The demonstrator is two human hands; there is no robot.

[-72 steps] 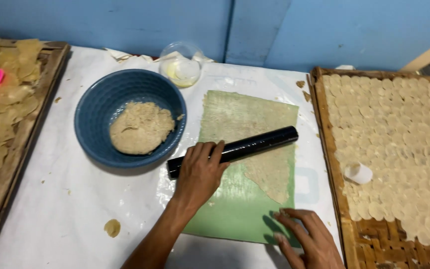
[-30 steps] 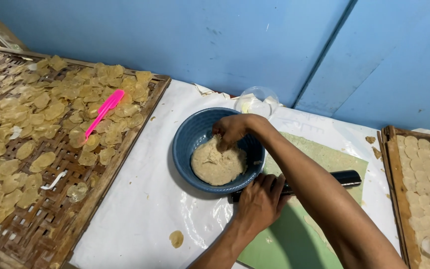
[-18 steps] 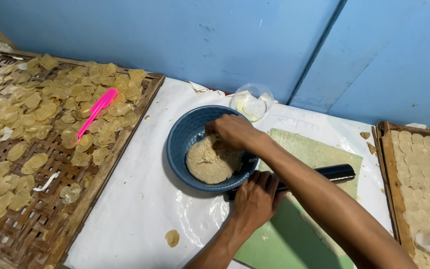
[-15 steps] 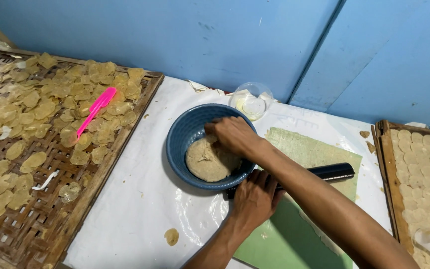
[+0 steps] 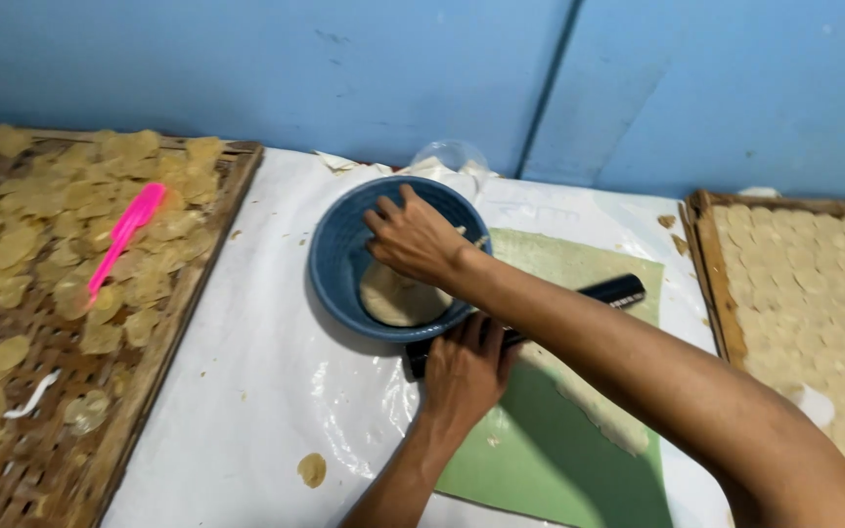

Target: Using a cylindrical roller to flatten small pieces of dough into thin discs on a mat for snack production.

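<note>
Looking down from a head camera, a white-covered table fills the middle of the view below a blue wall. On the left sits a wide woven tray spread with pale, thin round crackers and a pink comb-like tool. On the right a second woven tray holds neat rows of lighter discs.

Near the centre lies a green mat with a thin sheet of dough rolled out on it. Just beside the mat's far left corner stands a blue bowl holding a lump of beige dough. A black rolling pin lies across the mat, one end close to the bowl's near rim.

The person's right hand reaches across into the bowl, fingers curled down onto the lump; whether they have pinched a piece loose cannot be told, as the fingertips are hidden. The left hand lies flat on the rolling pin, fingers spread and pressing rather than clenched, which keeps the pin from rolling.

To do this well, it seems wise to take a modest, even portion, keep the bowl steady, and hold the pin pinned down so it does not slide over the rolled sheet.

A clear plastic bag sits behind the bowl, and a small dough scrap lies on the near cloth.
</note>
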